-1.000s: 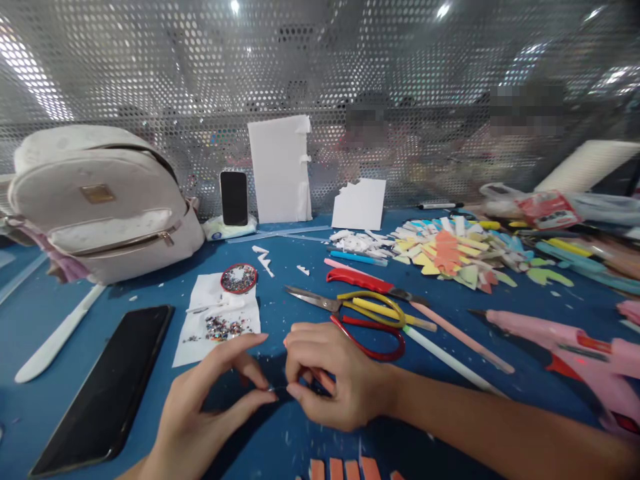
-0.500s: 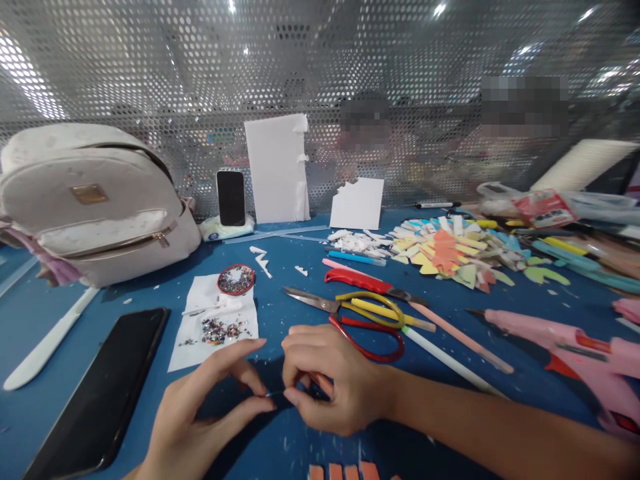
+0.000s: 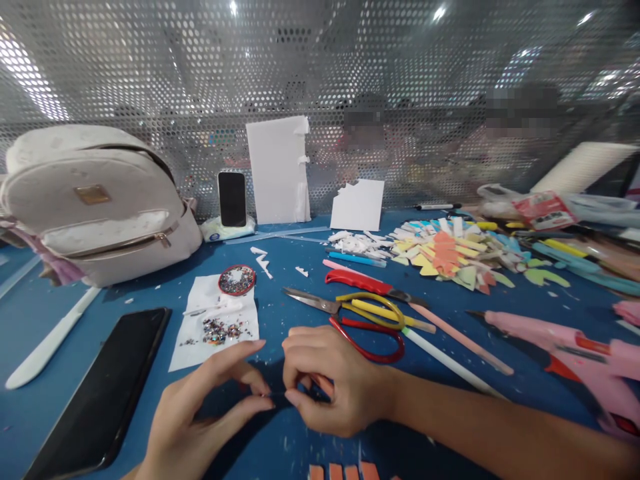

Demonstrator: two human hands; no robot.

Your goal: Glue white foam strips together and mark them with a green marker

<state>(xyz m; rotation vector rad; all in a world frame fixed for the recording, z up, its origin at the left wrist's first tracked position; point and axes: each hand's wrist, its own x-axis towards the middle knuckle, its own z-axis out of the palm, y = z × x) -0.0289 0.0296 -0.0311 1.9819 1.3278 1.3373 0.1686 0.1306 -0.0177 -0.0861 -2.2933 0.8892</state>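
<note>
Blue table (image 3: 300, 260), red-and-yellow scissors (image 3: 370, 313), pink glue gun (image 3: 565, 347), black phone (image 3: 100, 393)

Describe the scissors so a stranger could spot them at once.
On the blue table, look just beyond the right hand, left of the pink glue gun. The scissors lie there flat, the only tool with one yellow loop and one red.

Your left hand (image 3: 200, 413) rises from the bottom edge of the frame, index finger stretched, thumb tip pinched toward the centre. Your right hand (image 3: 330, 380) comes in from the lower right, forearm slanting, fingers (image 3: 295, 347) curled and meeting the left thumb tip.
</note>
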